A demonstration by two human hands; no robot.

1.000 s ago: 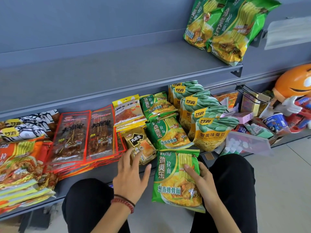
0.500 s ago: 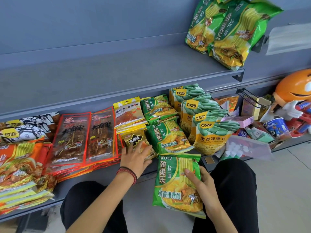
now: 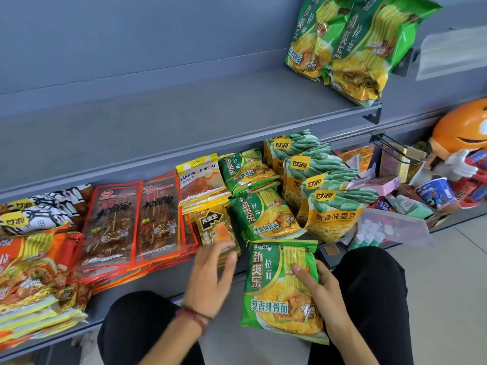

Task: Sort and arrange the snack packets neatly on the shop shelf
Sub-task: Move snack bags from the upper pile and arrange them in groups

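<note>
My right hand [image 3: 320, 291] holds a green noodle packet [image 3: 276, 288] by its right edge, above my lap in front of the lower shelf [image 3: 163, 288]. My left hand [image 3: 210, 275] hovers, fingers spread and blurred, at the near end of a small gold packet [image 3: 214, 227]; whether it touches is unclear. On the shelf lie more green noodle packets [image 3: 266, 217], a yellow packet stack [image 3: 200, 180], red skewer packets [image 3: 134, 219], and green-and-yellow broad bean bags [image 3: 332, 206].
Orange noodle packets [image 3: 26, 262] and black-and-white bags [image 3: 39, 214] fill the shelf's left end. Two green noodle packets [image 3: 350, 46] stand on the upper shelf [image 3: 184, 114] at right. An orange figure [image 3: 463, 135], small boxes and a cup [image 3: 434, 192] crowd the far right.
My left hand reached onto the gold packet, then drew back toward me with fingers spread. The right hand kept hold of the green noodle packet.
</note>
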